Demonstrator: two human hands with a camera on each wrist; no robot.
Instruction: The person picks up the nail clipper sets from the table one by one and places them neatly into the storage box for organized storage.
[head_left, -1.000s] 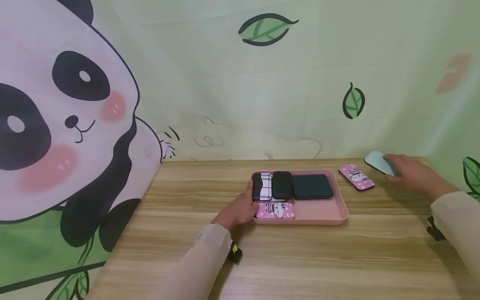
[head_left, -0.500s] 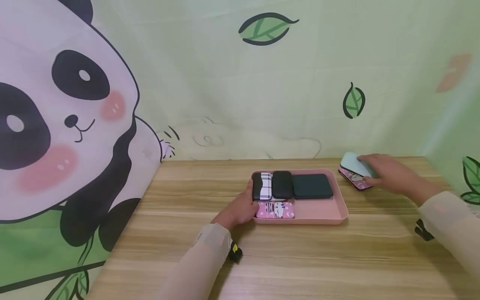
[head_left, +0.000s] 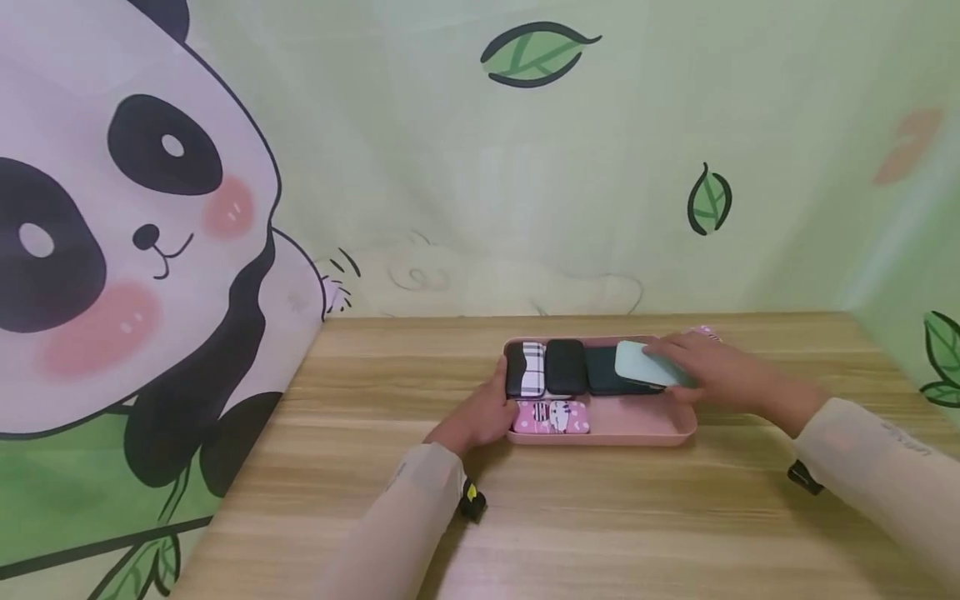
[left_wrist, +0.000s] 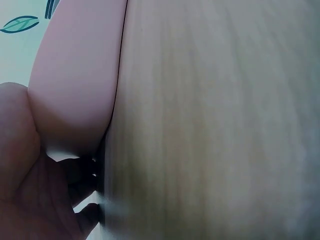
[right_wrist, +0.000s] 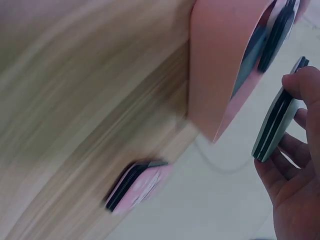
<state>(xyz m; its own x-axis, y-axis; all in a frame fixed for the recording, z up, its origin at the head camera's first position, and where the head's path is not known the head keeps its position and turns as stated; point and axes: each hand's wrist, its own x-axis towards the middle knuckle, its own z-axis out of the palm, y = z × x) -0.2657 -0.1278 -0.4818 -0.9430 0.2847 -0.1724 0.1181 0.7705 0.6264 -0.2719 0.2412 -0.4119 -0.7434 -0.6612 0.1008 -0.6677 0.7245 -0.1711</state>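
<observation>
My left hand [head_left: 480,412] holds the left end of a pink tray [head_left: 637,421]; the left wrist view shows the thumb and fingers around its corner. Over the tray's right part, my right hand [head_left: 720,371] pinches a flat light blue case [head_left: 647,365] with dark layered edges [right_wrist: 277,120] between thumb and fingers. In the head view this case overlaps a wide dark case [head_left: 602,375] in the tray's back row. Beside that lie a narrow black case [head_left: 565,367] and a black one with white plaid [head_left: 527,369]. A pink cartoon case [head_left: 551,417] sits in front.
Behind my right hand, a second pink cartoon case [head_left: 705,332] shows only by its corner; the right wrist view shows it lying on the wooden table [head_left: 600,517], right of the tray. A printed panda curtain [head_left: 420,167] hangs behind the table.
My right hand has carried the light blue case leftward from the table's right side, past the pink case, to over the tray. My left hand has stayed at the tray's left end.
</observation>
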